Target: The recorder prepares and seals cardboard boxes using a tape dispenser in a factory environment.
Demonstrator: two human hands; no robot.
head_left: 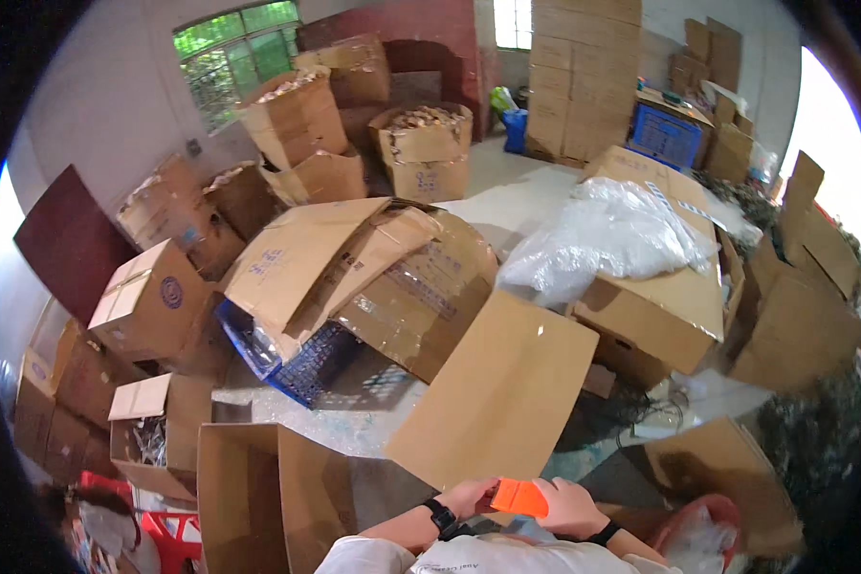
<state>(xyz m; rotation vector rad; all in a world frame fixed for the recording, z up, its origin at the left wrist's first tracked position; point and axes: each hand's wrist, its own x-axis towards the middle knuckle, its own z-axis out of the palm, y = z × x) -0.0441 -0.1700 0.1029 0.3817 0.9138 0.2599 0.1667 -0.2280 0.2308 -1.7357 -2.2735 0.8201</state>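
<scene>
Holding an orange object (519,497) low, between five and six o'clock from the centre, just in front of a white shirt (493,557). Clasping it on the side toward four o'clock with the right grip (572,509), back turned upward, folded over that end. Bringing the left grip (471,498) up to the opposite end, fingers curled inward; cannot tell whether pinching or only resting there, with fingertips hidden. Wearing a black watch (442,518) on the left wrist and a dark band (605,532) on the right.

Facing a flat cardboard sheet (502,387) at five o'clock, slanted, with its lowest corner close beside the left grip; cannot tell whether touching. Flanked at half past seven by an open carton (239,497), with a red stool (174,538) just outside it, and near four o'clock by a red tub (725,509) holding clear plastic.

Farther off, at eight o'clock, showing a blue crate (320,368) partly under folded cardboard (268,253). Toward three, showing a large carton (679,287) topped with crumpled clear wrap (607,234); at twelve, an open-topped box (430,153) heaped with brown pieces.
</scene>
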